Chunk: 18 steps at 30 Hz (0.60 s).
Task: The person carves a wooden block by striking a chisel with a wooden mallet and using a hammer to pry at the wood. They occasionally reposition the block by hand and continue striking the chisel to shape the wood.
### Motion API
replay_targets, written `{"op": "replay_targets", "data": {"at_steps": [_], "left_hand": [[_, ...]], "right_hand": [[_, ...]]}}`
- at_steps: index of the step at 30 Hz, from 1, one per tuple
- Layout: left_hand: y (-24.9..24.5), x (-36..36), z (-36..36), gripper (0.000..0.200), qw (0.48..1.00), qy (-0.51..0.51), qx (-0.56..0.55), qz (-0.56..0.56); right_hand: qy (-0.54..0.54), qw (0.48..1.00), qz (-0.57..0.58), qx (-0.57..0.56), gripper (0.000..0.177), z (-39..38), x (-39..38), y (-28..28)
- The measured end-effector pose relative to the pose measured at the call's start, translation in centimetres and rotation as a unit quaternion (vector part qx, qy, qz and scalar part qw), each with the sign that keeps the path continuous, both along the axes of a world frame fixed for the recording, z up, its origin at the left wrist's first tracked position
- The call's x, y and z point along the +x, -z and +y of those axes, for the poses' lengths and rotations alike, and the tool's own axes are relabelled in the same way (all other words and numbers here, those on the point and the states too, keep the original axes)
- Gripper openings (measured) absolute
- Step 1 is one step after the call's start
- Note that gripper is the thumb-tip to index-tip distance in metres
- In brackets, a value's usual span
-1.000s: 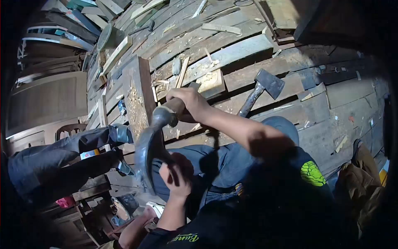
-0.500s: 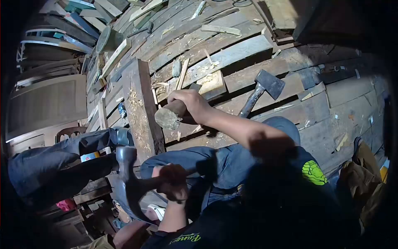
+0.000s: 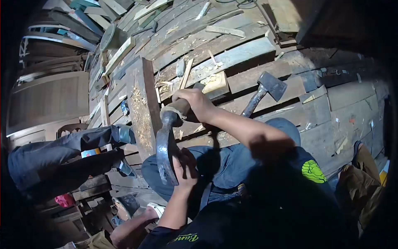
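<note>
My left hand [image 3: 184, 168] is closed round the handle of an adze [image 3: 163, 151] with a long curved steel blade. The adze's blunt poll is at the round end of a thick wooden handle [image 3: 178, 108], seemingly touching it. Around that handle my right hand [image 3: 192, 101] is wrapped. A dark part shows beyond the fingers; the tool's lower end is hidden. Close by lies a pale wood block [image 3: 215, 85] with shavings on it. A heavy-headed tool [image 3: 271, 86] with a dark metal head rests on the planks, right of my right hand.
A thick beam [image 3: 143, 103] covered in shavings stands left of my hands. Gapped planks [image 3: 244, 52] spread ahead, with offcuts and a bucket [image 3: 112, 37]. Another person's legs [image 3: 70, 153] are at the left, and brown trousers [image 3: 360, 182] at the right.
My left hand has swung the adze up and to the right, bringing its poll to the wooden handle's end. My right hand has stayed almost in place.
</note>
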<state>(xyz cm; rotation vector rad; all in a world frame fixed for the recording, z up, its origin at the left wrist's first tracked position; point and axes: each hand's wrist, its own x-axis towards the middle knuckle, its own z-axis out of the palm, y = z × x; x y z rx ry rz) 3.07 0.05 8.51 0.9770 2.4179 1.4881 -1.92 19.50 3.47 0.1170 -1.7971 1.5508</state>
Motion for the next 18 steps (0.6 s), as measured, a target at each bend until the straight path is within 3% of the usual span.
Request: {"op": "replay_targets", "data": {"at_steps": [3, 4, 6, 7, 8, 9, 10, 11, 12, 14, 16, 18], "left_hand": [[-3.8, 1.0, 1.2, 0.028, 0.980, -0.019, 0.071, -0.182], [-3.8, 1.3, 0.4, 0.033, 0.970, -0.058, 0.107, -0.209], [-3.8, 1.2, -0.7, 0.039, 0.934, -0.018, 0.263, -0.241], [-3.3, 0.5, -1.3, 0.041, 0.924, 0.088, 0.285, -0.238], [-1.0, -0.4, -2.0, 0.037, 0.893, 0.082, 0.346, -0.276], [1.0, -0.6, -2.4, 0.038, 0.976, 0.025, 0.178, -0.121], [1.8, -0.6, -2.1, 0.038, 0.998, -0.036, 0.000, 0.042], [1.9, -1.0, -2.3, 0.037, 0.990, 0.011, -0.029, 0.136], [0.4, -0.7, -1.0, 0.037, 0.990, 0.009, -0.024, 0.140], [-3.3, 0.9, 0.7, 0.035, 0.990, -0.060, 0.046, -0.116], [-4.8, 1.1, 0.6, 0.039, 0.943, -0.028, 0.169, -0.285], [-3.9, 1.0, 0.4, 0.044, 0.941, 0.050, 0.259, -0.213]], "right_hand": [[0.003, 1.000, -0.031, 0.003, 0.010, 0.5, 0.0, 0.4], [0.000, 1.000, -0.027, -0.012, 0.011, 0.4, -0.1, 0.6], [0.014, 1.000, -0.004, 0.013, 0.012, 0.6, 0.1, 0.4], [0.015, 1.000, -0.006, 0.010, 0.012, 0.6, 0.1, 0.6], [0.015, 1.000, -0.010, 0.003, 0.012, 0.7, 0.0, 0.7], [0.010, 1.000, -0.012, -0.003, 0.011, 0.5, -0.1, 0.5], [0.006, 1.000, -0.020, -0.017, 0.011, 0.4, 0.0, 0.1], [-0.001, 0.999, -0.026, -0.022, 0.012, 0.4, 0.0, 0.0], [-0.005, 0.999, -0.034, -0.025, 0.012, 0.6, 0.0, -0.1], [-0.010, 1.000, -0.019, -0.021, 0.012, 0.8, -0.1, 0.2], [-0.013, 1.000, -0.002, -0.019, 0.013, 1.0, -0.4, 0.5], [0.022, 1.000, 0.016, 0.007, 0.013, 0.7, -0.3, 0.7]]}}
